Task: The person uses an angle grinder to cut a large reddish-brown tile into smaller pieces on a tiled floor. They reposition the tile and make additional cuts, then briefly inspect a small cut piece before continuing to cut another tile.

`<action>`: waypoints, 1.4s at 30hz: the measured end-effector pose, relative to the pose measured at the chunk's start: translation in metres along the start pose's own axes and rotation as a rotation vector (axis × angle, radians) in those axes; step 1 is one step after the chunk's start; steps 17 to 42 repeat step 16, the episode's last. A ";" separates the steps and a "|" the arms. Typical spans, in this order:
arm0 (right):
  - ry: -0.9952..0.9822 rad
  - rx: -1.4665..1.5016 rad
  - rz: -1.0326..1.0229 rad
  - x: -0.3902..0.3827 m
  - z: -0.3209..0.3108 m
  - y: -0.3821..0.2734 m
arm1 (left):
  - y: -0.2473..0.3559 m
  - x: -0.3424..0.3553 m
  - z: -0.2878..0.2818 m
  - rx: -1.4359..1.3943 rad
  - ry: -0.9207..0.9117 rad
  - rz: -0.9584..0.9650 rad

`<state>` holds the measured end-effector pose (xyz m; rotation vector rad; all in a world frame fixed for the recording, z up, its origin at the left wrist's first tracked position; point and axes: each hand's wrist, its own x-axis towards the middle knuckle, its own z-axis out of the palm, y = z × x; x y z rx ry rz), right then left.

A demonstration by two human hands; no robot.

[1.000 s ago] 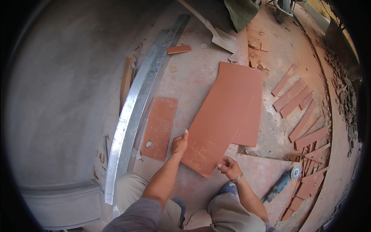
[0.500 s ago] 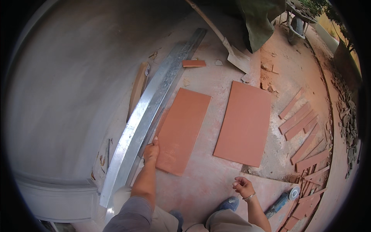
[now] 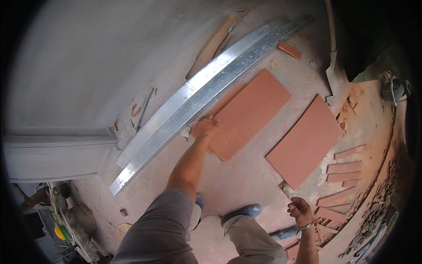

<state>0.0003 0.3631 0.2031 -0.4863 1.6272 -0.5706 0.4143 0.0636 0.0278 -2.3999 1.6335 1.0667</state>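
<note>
My left hand (image 3: 205,126) is closed on the left edge of a large terracotta tile (image 3: 252,115), with its thumb on top. A narrow strip of another reddish piece (image 3: 227,98) shows along that tile's far left edge. To the right lies a second large terracotta tile (image 3: 305,143), apart from the first. My right hand (image 3: 301,212), with a bracelet at the wrist, hangs near that tile's lower corner. Its fingers are loosely bent and apart, and nothing shows in them. An angle grinder (image 3: 285,233) lies partly hidden behind my right forearm.
A long metal profile (image 3: 200,94) runs left of the tiles. A small tile offcut (image 3: 290,49) and a shovel (image 3: 334,75) lie beyond. Several cut tile strips (image 3: 345,168) lie at the right. A yellow cable (image 3: 123,229) is at the lower left.
My view has turned left, so the tiles and metal profile appear rotated clockwise and the lower-left floor shows. My left hand stays at the tile's edge; my right hand remains off the tiles.
</note>
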 end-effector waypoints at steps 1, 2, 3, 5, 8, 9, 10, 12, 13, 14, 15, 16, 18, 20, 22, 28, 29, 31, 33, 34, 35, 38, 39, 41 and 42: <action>0.003 -0.027 0.010 -0.008 0.003 -0.010 | 0.001 -0.015 -0.003 0.007 -0.035 0.080; -0.006 -0.035 0.026 -0.016 0.008 -0.019 | 0.002 -0.027 -0.012 0.015 -0.058 0.167; -0.009 -0.050 0.050 -0.027 0.014 -0.025 | -0.002 -0.047 -0.019 -0.052 -0.173 0.271; -0.016 -0.031 0.097 -0.052 0.025 -0.027 | -0.022 -0.099 -0.035 -0.067 -0.363 0.375; -0.031 -0.373 0.005 -0.097 0.033 -0.013 | -0.078 -0.181 -0.072 0.002 -0.462 0.332; -0.029 -0.491 0.009 -0.116 0.033 -0.004 | -0.105 -0.208 -0.089 -0.046 -0.474 0.226; -0.025 -0.615 -0.004 -0.135 0.032 0.005 | -0.133 -0.236 -0.109 -0.074 -0.480 0.134; 0.005 -0.746 0.053 -0.178 0.029 0.021 | -0.190 -0.294 -0.156 -0.096 -0.443 0.034; -0.070 -0.787 -0.097 -0.205 0.026 0.025 | -0.217 -0.323 -0.181 -0.066 -0.431 -0.058; -0.068 -0.835 0.023 -0.228 0.019 0.021 | -0.243 -0.352 -0.207 -0.021 -0.447 -0.172; -0.055 -0.733 0.055 -0.252 0.015 0.013 | -0.266 -0.383 -0.234 -0.039 -0.455 -0.203; 0.012 -0.597 0.306 -0.281 0.011 0.003 | -0.288 -0.415 -0.259 -0.060 -0.477 -0.259; 0.012 -0.597 0.306 -0.281 0.011 0.003 | -0.288 -0.415 -0.259 -0.060 -0.477 -0.259; 0.012 -0.597 0.306 -0.281 0.011 0.003 | -0.288 -0.415 -0.259 -0.060 -0.477 -0.259; 0.012 -0.597 0.306 -0.281 0.011 0.003 | -0.288 -0.415 -0.259 -0.060 -0.477 -0.259; 0.012 -0.597 0.306 -0.281 0.011 0.003 | -0.288 -0.415 -0.259 -0.060 -0.477 -0.259; 0.012 -0.597 0.306 -0.281 0.011 0.003 | -0.288 -0.415 -0.259 -0.060 -0.477 -0.259; 0.012 -0.597 0.306 -0.281 0.011 0.003 | -0.288 -0.415 -0.259 -0.060 -0.477 -0.259; 0.012 -0.597 0.306 -0.281 0.011 0.003 | -0.288 -0.415 -0.259 -0.060 -0.477 -0.259; 0.012 -0.597 0.306 -0.281 0.011 0.003 | -0.288 -0.415 -0.259 -0.060 -0.477 -0.259; 0.012 -0.597 0.306 -0.281 0.011 0.003 | -0.288 -0.415 -0.259 -0.060 -0.477 -0.259; 0.012 -0.597 0.306 -0.281 0.011 0.003 | -0.288 -0.415 -0.259 -0.060 -0.477 -0.259; 0.012 -0.597 0.306 -0.281 0.011 0.003 | -0.288 -0.415 -0.259 -0.060 -0.477 -0.259; 0.012 -0.597 0.306 -0.281 0.011 0.003 | -0.288 -0.415 -0.259 -0.060 -0.477 -0.259; 0.012 -0.597 0.306 -0.281 0.011 0.003 | -0.288 -0.415 -0.259 -0.060 -0.477 -0.259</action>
